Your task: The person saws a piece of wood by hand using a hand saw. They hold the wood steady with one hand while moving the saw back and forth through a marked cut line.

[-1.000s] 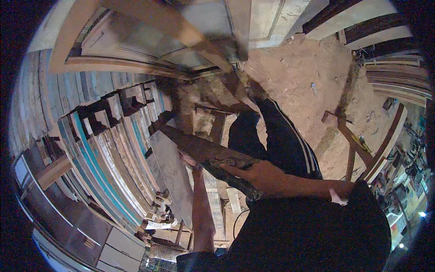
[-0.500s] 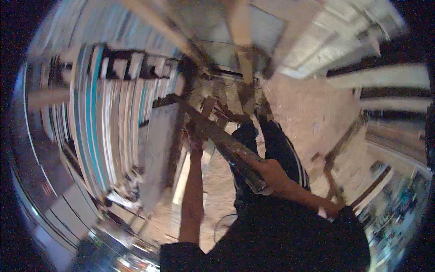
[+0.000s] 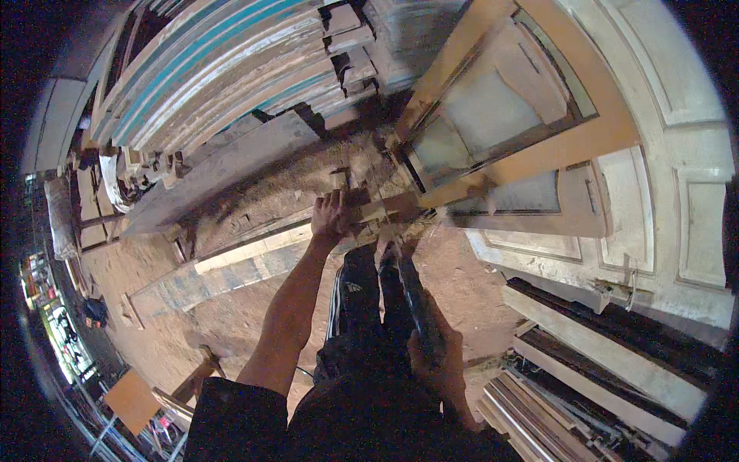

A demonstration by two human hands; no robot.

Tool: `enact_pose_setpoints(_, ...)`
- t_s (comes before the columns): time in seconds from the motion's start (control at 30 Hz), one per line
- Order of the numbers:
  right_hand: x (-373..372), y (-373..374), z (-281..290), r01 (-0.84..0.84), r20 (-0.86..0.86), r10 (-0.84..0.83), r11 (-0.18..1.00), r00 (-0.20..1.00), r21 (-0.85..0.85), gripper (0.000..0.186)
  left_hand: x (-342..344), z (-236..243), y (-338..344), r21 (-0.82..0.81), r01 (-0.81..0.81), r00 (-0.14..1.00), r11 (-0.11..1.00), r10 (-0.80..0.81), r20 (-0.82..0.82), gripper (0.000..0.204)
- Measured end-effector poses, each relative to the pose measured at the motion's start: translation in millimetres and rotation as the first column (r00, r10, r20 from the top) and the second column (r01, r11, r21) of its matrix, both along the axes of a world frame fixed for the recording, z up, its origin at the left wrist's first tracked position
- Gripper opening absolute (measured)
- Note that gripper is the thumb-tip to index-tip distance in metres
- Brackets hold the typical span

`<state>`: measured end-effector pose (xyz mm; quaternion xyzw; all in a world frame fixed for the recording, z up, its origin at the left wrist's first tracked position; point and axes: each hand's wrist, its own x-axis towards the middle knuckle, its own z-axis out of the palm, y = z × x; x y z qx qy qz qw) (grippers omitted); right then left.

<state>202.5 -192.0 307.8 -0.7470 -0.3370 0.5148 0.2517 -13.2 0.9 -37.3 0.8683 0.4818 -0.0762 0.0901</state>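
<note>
My right hand is closed around the near end of a long, dark, narrow tool that looks like a handsaw seen almost edge-on. It tapers away from me toward a brown piece of wood, over a dark gap between stacked timber. The fingers of my left hand are bent over the left end of that wood, gripping it. Whether the tool's far part touches the wood cannot be made out. Beside my left hand runs a long plank with a pale strip along its edge.
A stack of boards with turquoise edges fills the far left. Panelled wooden doors lean at the far right. Long beams and thin strips lie to the near right. The floor is brown earth.
My view has swung round and is sharper now. The dark tool, earlier slanting across from my right hand toward my left, now points away from me. The left hand stays by the wood.
</note>
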Motion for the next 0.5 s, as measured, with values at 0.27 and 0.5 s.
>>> enact_pose_setpoints(0.27, 4.4, 38.1, 0.1, 0.013, -0.002, -0.013, 0.999, 1.000, -0.033, 0.064, 26.2, 11.6, 5.4, -0.083, -0.034, 0.998, 0.996, 0.039, 0.058, 0.103)
enact_pose_setpoints(0.5, -14.8, 73.3, -63.6, 0.053, -0.018, -0.051, 0.989, 0.999, 0.141, 0.065, 12.1, -20.2, -4.3, 0.001, 0.022, 1.000, 1.000, -0.022, -0.007, 0.105)
